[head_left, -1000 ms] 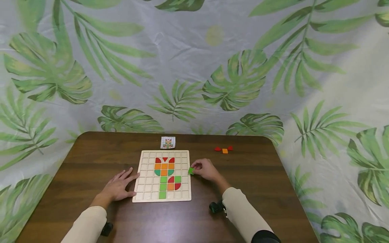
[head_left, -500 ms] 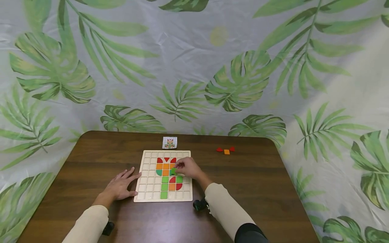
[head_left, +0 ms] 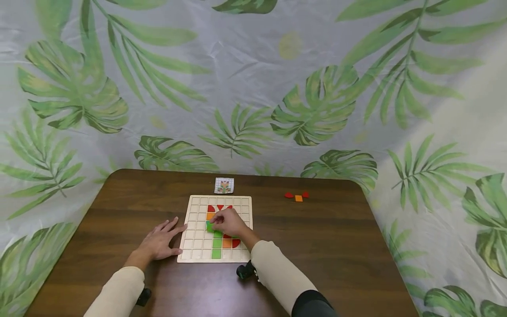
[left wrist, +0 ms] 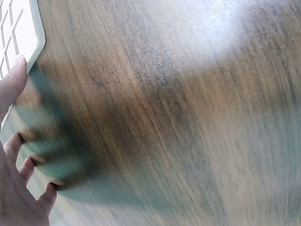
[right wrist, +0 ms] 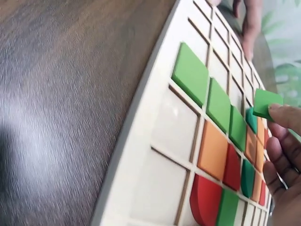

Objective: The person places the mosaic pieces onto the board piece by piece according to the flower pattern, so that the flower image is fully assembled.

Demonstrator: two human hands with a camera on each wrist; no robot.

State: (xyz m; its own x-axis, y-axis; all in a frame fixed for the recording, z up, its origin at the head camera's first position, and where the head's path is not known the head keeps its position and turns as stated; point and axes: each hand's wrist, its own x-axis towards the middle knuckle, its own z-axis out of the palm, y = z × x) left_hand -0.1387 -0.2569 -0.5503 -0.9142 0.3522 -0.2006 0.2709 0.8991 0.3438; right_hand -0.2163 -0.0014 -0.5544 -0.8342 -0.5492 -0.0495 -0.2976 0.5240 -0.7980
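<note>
A pale wooden grid board (head_left: 196, 244) lies on the table, partly filled with red, orange and green tiles in a flower shape. Over its middle, my right hand (head_left: 229, 222) pinches a green square tile (right wrist: 267, 102) between thumb and fingers. That hand hides part of the pattern in the head view; the right wrist view shows a row of green squares (right wrist: 190, 73) in their cells, with orange and red tiles beside them. My left hand (head_left: 160, 242) rests spread at the board's left side, thumb (left wrist: 18, 77) and index finger touching its edge.
Behind the board lies a small printed card (head_left: 224, 186) with a flower pattern on a grid. At the back right are an orange square (head_left: 299, 198) and two red pieces (head_left: 289, 195). A leaf-printed cloth (head_left: 245, 88) hangs beyond the dark wooden table (head_left: 332, 246).
My right hand has carried the green square tile leftward from the board's right edge to over its middle. The left hand keeps its place at the board's left edge.
</note>
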